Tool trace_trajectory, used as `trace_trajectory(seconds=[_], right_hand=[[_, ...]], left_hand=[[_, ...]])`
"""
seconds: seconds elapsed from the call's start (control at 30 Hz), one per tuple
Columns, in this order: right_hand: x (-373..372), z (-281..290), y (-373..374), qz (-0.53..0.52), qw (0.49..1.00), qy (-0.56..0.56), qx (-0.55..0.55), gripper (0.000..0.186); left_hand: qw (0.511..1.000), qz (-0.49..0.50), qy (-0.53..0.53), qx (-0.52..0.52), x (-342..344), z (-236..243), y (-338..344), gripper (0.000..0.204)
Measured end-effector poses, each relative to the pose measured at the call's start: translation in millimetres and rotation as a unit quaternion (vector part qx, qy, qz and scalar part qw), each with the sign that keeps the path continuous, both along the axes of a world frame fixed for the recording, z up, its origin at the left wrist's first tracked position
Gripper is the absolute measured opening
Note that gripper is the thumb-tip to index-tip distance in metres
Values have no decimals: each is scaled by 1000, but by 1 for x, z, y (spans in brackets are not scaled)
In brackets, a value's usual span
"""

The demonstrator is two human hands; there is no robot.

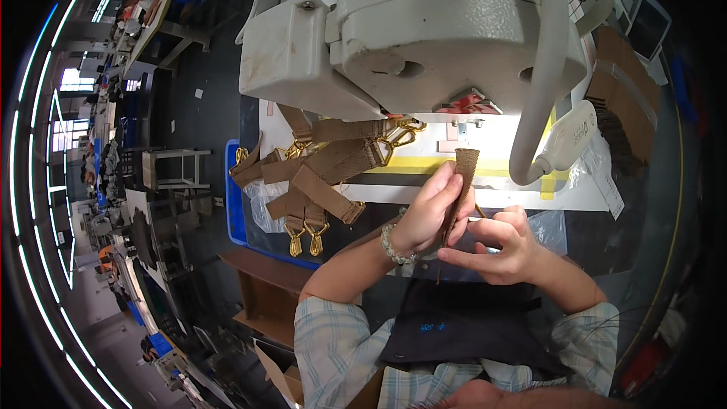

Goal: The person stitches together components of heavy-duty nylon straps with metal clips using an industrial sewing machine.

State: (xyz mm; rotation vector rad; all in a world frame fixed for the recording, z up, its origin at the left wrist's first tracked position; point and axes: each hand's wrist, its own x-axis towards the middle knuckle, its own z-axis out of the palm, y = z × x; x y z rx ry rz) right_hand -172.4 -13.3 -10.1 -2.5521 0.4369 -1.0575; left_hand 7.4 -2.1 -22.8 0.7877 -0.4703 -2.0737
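Brown woven webbing is taking the center of the frame: a short strap (pixel 466 163) is standing nearly upright, slightly tilted, in the left hand (pixel 430 216), whose thumb and fingers are pinching it from the side. The right hand (pixel 509 251) is hovering just right of the strap's lower part, its fingers loosely bent and spread apart; whether a fingertip is touching the webbing is hard to tell.

Across the top of the frame, an off-white machine head (pixel 447 38) is looming over a brightly lit white work surface (pixel 496 198) crossed by yellow tape (pixel 413 165). Left of center, a loose heap of similar straps (pixel 350 162) is lying with gold metal clasps (pixel 295 245) at several ends.

As for progress, the held strap is being handled in front of the machine, so this piece seems to be in mid-work. Several heaped straps are already carrying clasps; whether those are finished or waiting is unclear. Fingers are covering much of the held strap, so what is remaining for it cannot be judged.
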Motion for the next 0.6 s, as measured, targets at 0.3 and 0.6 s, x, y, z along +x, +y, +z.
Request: trace_trajectory(seconds=[0.3, 0.6], right_hand=[[-1, -1, 1, 7, 1000, 7, -19, 59], [-4, -6, 3, 26, 998, 10, -50, 56]], left_hand=[[1000, 12, 3, -5, 0, -4, 1, 28], [1000, 15, 10, -7, -1, -4, 0, 26]])
